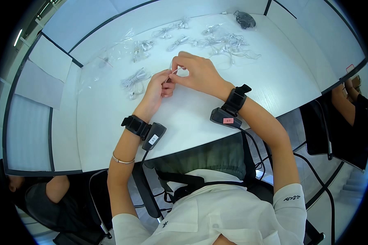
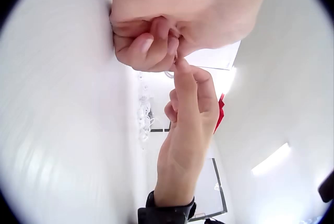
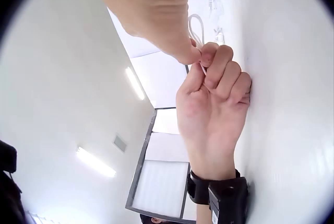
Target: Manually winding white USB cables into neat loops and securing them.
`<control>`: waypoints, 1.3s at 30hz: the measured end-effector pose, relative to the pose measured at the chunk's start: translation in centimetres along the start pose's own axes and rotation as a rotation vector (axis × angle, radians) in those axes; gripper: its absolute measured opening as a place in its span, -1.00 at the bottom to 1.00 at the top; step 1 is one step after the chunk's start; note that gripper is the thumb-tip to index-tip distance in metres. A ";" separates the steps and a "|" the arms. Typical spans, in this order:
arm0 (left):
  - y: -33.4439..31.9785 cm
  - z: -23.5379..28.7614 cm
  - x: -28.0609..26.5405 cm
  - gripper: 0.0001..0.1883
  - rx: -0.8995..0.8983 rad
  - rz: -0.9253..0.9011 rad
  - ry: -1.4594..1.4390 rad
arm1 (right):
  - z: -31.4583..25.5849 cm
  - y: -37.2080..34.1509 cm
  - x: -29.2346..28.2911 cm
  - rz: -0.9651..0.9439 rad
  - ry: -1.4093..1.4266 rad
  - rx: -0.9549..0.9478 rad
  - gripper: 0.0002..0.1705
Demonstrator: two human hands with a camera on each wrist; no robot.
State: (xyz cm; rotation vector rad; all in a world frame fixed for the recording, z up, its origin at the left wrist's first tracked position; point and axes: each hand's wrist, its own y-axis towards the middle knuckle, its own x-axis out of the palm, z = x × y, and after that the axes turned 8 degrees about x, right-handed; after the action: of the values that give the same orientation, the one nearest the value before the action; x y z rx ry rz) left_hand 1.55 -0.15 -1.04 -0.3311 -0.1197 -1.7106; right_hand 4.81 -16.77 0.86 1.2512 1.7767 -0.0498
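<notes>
Over the middle of the white table, both hands meet at a thin white cable [image 3: 202, 28], which forms a small loop above the fingers in the right wrist view. My left hand [image 1: 155, 89] has its fingers curled in and grips the cable at the fingertips. From the right, my right hand [image 1: 203, 76] pinches the cable between thumb and index finger, its fingertips right at the left hand. Much of the cable is hidden inside the hands. Closest to the left hand lies a bundle of white cables [image 1: 135, 77] on the table.
Several bundled white cables [image 1: 180, 42] lie farther back, with a looser tangle [image 1: 235, 43] to their right. A dark item in clear plastic [image 1: 244, 19] sits at the back. Clear plastic bags [image 1: 104, 63] lie at the left. Low white partitions [image 1: 296, 51] edge the table.
</notes>
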 end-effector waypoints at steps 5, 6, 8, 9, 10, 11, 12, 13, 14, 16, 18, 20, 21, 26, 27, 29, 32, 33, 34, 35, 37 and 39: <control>0.1 0.1 -0.6 -0.80 0.029 -0.107 0.068 | 0.5 0.1 0.0 0.110 0.057 0.012 -0.71; 0.1 0.1 -0.5 -0.80 0.015 -0.108 0.077 | 1.0 0.2 0.1 0.053 0.056 -0.019 -0.71; 0.0 0.3 -0.3 -0.80 -0.013 -0.107 0.096 | 2.0 0.3 0.1 -0.065 0.055 -0.085 -0.70; -0.1 0.4 -0.3 -0.80 -0.022 -0.109 0.096 | 1.9 0.3 -0.1 -0.092 0.072 -0.079 -0.72; -0.1 0.4 -0.3 -0.80 -0.032 -0.112 0.096 | 1.8 0.4 -0.5 -0.119 0.088 -0.071 -0.74; -0.1 0.5 -0.3 -0.80 -0.042 -0.115 0.095 | 1.6 0.4 -0.7 -0.145 0.103 -0.064 -0.76; -0.2 0.6 -0.2 -0.79 -0.042 -0.119 0.100 | 1.5 0.4 -0.9 -0.128 0.118 -0.070 -0.78; -0.3 0.7 -0.1 -0.79 -0.043 -0.124 0.105 | 1.4 0.4 -0.9 -0.111 0.134 -0.075 -0.79; -0.3 0.8 -0.1 -0.79 -0.043 -0.128 0.110 | 1.3 0.4 -1.0 -0.093 0.149 -0.081 -0.80; -0.4 0.8 -0.1 -0.77 -0.039 -0.138 0.119 | 1.6 0.5 -0.8 -0.109 0.177 -0.069 -0.82; -0.3 0.8 -0.2 -0.75 -0.035 -0.146 0.120 | 1.9 0.6 -0.6 -0.123 0.195 -0.057 -0.82; -0.3 0.7 -0.2 -0.72 -0.032 -0.151 0.111 | 2.0 0.6 -0.5 -0.136 0.201 -0.045 -0.81; -0.3 0.7 -0.1 -0.71 -0.026 -0.144 0.117 | 2.0 0.6 -0.5 -0.137 0.207 -0.032 -0.81; -0.3 0.6 0.0 -0.67 -0.013 -0.140 0.151 | 1.9 0.7 -0.5 -0.166 0.189 0.050 -0.80; -0.3 0.6 0.0 -0.67 -0.015 -0.137 0.157 | 2.0 0.7 -0.4 -0.163 0.205 0.055 -0.80; -0.4 0.6 0.1 -0.67 -0.020 -0.132 0.170 | 2.3 0.6 -0.1 -0.157 0.237 0.066 -0.80; -0.3 0.5 0.3 -0.66 -0.012 -0.129 0.191 | 2.6 0.8 0.0 -0.177 0.230 0.085 -0.81; -0.3 0.5 0.2 -0.66 0.004 -0.151 0.207 | 2.8 0.8 0.0 -0.188 0.248 0.089 -0.81; -0.3 0.5 0.1 -0.66 0.020 -0.173 0.223 | 3.0 0.8 0.0 -0.200 0.266 0.094 -0.81; -0.3 0.4 0.0 -0.66 0.036 -0.195 0.238 | 3.1 0.9 0.0 -0.212 0.284 0.099 -0.81; -0.3 0.3 -0.1 -0.65 0.045 -0.160 0.272 | 3.0 0.9 -0.2 -0.168 0.337 0.119 -0.80; -0.3 0.2 -0.3 -0.65 0.050 -0.150 0.288 | 2.9 0.9 -0.5 -0.130 0.381 0.134 -0.79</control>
State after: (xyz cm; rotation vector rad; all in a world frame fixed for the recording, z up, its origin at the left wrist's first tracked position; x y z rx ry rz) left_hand 1.37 0.19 -0.88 -0.0366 0.0256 -1.8816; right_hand 7.46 -18.19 -0.01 1.3019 2.2141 -0.0043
